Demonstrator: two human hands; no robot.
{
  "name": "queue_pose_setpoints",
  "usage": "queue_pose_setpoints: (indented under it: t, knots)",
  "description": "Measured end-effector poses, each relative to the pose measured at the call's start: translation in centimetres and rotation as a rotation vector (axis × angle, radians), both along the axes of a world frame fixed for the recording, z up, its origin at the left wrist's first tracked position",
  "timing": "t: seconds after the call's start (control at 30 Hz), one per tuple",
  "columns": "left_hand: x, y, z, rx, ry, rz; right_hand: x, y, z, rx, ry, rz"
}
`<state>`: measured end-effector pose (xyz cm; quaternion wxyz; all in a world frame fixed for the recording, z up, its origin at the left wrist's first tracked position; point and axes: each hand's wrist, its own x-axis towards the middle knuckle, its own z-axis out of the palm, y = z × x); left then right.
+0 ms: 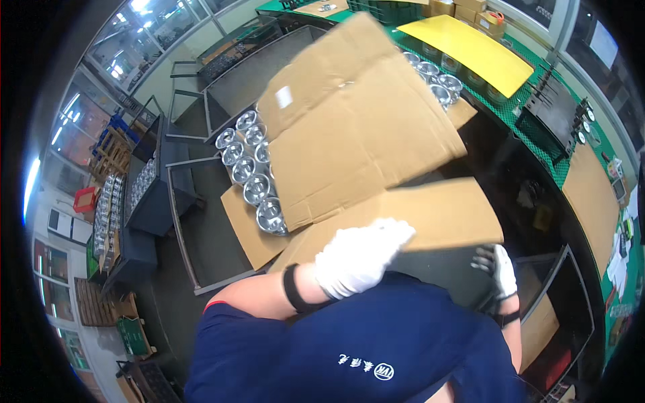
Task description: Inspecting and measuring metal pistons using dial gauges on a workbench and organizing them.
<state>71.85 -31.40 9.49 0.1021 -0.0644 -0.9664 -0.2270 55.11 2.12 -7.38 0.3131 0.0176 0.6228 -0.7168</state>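
One long green bench [500, 114] curves down the right side, and here in the middle is the big cardboard sheet [356, 127], tilted across the rows, covering their centre. Just below it, a broad flap [443, 211] stretches sideways, its right end blurred. Over on the bench, a yellow board [470, 50]! A smaller side flap [252, 228] angles out at lower left. Now the hands, white-gloved and well apart: the left hand [363, 258] is over the broad flap, its grip impossible to tell, while the right hand [502, 272] has its fingers extended just beside the flap's right corner, holding nothing visible. Silver cups [256, 189] peek out left of the sheet, more at its upper right. Smallest, a black wristband [293, 287] circles the left wrist.
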Motion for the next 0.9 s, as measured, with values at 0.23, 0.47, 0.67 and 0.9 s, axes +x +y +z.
queue_pose_setpoints:
  t: [0.23, 0.47, 0.67, 0.9]
  knots:
    - [-3.3, 3.0, -9.1, -0.071, -0.579, -0.273, -1.4, -3.7, 1.6, -0.224, -0.570, 0.131]
    - [-2.4, 2.4, -5.5, -0.103, -0.471, -0.315, 1.7, -3.6, 4.1, 0.116, -0.399, -0.022]
    - [0.5, -4.5, 7.3, -0.189, -0.541, -0.226, 3.3, -1.1, 15.7, -0.059, -0.010, -0.042]
    - [1.5, -5.5, 19.8, -0.556, 0.212, -0.150, 4.4, 0.3, 23.9, -0.127, 0.762, -0.153]
